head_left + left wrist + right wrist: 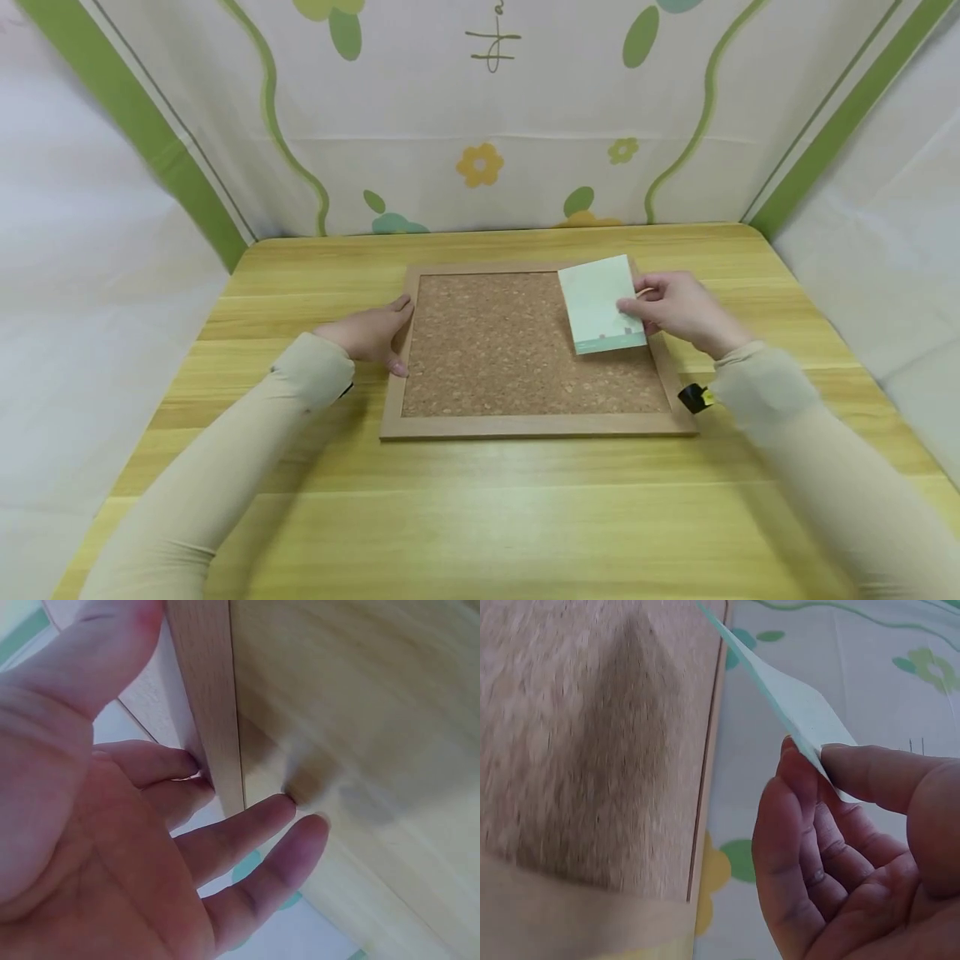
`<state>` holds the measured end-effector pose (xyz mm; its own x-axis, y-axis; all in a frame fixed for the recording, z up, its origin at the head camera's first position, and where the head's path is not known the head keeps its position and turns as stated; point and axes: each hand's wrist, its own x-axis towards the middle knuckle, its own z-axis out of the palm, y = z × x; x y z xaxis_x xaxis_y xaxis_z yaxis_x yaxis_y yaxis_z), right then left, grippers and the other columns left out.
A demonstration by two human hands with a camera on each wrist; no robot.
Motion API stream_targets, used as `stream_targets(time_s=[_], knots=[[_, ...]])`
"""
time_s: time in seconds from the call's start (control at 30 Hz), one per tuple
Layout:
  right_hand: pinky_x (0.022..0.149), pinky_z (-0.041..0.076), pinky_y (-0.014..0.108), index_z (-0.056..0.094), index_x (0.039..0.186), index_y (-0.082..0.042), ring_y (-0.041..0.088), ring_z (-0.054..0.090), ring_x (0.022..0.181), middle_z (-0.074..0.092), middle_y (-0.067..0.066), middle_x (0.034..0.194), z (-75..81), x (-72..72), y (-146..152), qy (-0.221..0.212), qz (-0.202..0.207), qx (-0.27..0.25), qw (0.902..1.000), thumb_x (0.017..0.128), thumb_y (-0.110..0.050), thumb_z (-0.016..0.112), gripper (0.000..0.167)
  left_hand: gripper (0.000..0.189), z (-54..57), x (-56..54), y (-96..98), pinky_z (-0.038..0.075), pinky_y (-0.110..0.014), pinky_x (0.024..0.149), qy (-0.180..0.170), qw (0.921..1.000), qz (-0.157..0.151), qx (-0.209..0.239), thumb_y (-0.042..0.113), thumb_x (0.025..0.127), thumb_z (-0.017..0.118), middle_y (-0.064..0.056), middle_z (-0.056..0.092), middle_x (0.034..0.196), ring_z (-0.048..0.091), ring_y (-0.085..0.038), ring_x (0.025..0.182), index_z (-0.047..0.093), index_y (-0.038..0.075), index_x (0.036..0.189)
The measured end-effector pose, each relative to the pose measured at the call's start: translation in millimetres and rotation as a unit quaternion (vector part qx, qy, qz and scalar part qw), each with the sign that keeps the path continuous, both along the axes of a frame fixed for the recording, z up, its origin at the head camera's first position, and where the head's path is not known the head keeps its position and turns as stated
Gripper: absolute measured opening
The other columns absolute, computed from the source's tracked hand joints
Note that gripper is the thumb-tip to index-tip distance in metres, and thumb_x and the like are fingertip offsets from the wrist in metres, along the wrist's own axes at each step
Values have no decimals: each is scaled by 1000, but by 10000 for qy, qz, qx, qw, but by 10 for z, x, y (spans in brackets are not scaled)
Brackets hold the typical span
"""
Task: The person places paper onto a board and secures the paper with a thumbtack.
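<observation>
In the head view a cork board [495, 350] with a light wooden frame lies flat on the table. My left hand [371, 333] is at its left side, thumb and fingertips spread along the frame. The left wrist view has two fingertips at the frame's side edge [206, 697], the other fingers [251, 851] extended past it. Over the board's upper right part, my right hand [686, 312] pinches pale green notepaper [600, 300] by its right edge. A darker green band runs along the paper's lower edge. From the right wrist [810, 712], the notepaper slants above the cork, casting a shadow.
The wood-grain table [480, 517] extends around the board. White fabric with flower and leaf prints [555, 108] stands at the table's back edge, with pale sheets [82, 333] on both sides. A small black and yellow item [696, 398] sits by the right cuff.
</observation>
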<state>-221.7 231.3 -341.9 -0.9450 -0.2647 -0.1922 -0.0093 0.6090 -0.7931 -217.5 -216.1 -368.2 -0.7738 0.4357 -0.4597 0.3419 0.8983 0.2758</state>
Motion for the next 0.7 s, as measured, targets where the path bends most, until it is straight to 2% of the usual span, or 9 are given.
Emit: stream_targets(time_s=[0.13,0.37,0.5,0.7], knots=[[63,55,36,61,118,3,18,63,65,71,11,92,-3,-13,-180,-38,92,-40,9999,94,-24,71,38,120,-5,-1,-4,19,-48,116,37,10000,5,-3,41,76,81,-21,-5,163,12,-39,147,4,-3,156],[67,56,38,63,117,1,19,65,70,72,12,94,11,3,-417,-79,150,-344,9993,93,-24,72,35,122,-11,-6,11,19,-48,116,20,10000,44,-32,43,74,81,-21,-4,163,12,-39,147,4,-3,156],[68,56,41,63,114,3,21,67,71,73,11,92,-15,10,-527,-192,96,-753,9969,94,-21,71,32,122,-8,-16,25,18,-47,117,-16,10000,65,-21,42,74,81,-20,-5,163,11,-38,148,4,-2,157],[68,57,41,62,110,4,18,68,71,73,11,89,-58,34,-696,-199,207,-1315,9909,95,-19,70,29,121,-6,-31,37,18,-48,117,-82,9999,98,33,42,74,81,-19,-6,163,10,-38,148,4,-1,157]])
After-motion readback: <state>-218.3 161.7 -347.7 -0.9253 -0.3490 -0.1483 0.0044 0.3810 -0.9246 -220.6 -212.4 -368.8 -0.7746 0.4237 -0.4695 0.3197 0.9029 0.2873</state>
